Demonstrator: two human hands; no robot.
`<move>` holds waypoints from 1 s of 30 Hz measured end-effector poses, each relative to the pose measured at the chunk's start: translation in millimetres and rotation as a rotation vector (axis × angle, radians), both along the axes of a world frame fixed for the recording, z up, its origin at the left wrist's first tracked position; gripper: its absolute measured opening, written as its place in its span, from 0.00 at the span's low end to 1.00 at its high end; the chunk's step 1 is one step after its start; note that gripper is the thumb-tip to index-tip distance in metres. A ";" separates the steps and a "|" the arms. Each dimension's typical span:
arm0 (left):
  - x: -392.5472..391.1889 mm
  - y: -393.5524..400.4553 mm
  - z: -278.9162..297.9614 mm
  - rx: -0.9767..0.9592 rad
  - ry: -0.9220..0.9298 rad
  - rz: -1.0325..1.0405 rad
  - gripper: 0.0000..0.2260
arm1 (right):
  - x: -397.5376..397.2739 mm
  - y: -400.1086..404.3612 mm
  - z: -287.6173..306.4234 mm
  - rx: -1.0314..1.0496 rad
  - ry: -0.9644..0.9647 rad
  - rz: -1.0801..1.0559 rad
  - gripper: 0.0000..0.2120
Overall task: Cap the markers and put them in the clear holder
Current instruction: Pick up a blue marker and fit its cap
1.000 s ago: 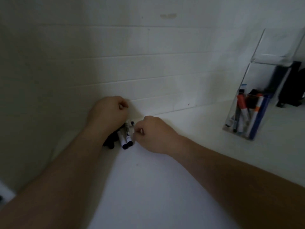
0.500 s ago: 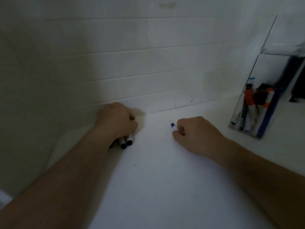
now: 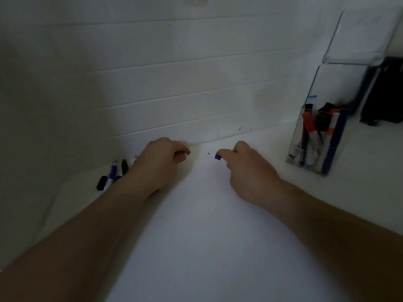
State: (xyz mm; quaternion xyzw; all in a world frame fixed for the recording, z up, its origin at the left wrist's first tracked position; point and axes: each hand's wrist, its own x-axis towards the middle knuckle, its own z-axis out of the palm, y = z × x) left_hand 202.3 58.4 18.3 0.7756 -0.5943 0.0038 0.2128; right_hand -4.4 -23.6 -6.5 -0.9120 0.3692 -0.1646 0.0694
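White counter (image 3: 207, 225) fills the foreground, both forearms reaching across it toward the tiled wall (image 3: 196, 83). Nearest the camera's centre, the right hand (image 3: 248, 168) pinches an uncapped marker (image 3: 217, 157) with a blue collar, its bare tip pointing left. The left hand (image 3: 161, 162) is curled, fingertips drawn together; whether it holds a cap I cannot tell. Beside its wrist, loose markers (image 3: 112, 173) and a black cap (image 3: 101, 183) lie on the counter against the wall. Further right stands the clear holder (image 3: 327, 131), several markers already inside. I judge these markers light, stiff and smooth-barrelled, so likely to roll; grip mid-barrel, clear of the inky tip, and press the cap straight on.
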 end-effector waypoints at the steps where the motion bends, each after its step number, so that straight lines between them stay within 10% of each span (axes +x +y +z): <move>1: -3.3 0.7 0.2 -0.042 0.037 -0.014 0.09 | 0.1 -1.6 -0.7 -0.003 -0.021 -0.009 0.20; 8: -11.0 10.5 2.6 -0.113 0.117 -0.038 0.05 | 1.2 -9.5 -4.3 0.061 -0.322 -0.033 0.13; 30: -10.3 2.1 0.1 -0.072 0.155 -0.145 0.09 | 4.6 -4.5 -6.4 -0.139 -0.375 0.105 0.12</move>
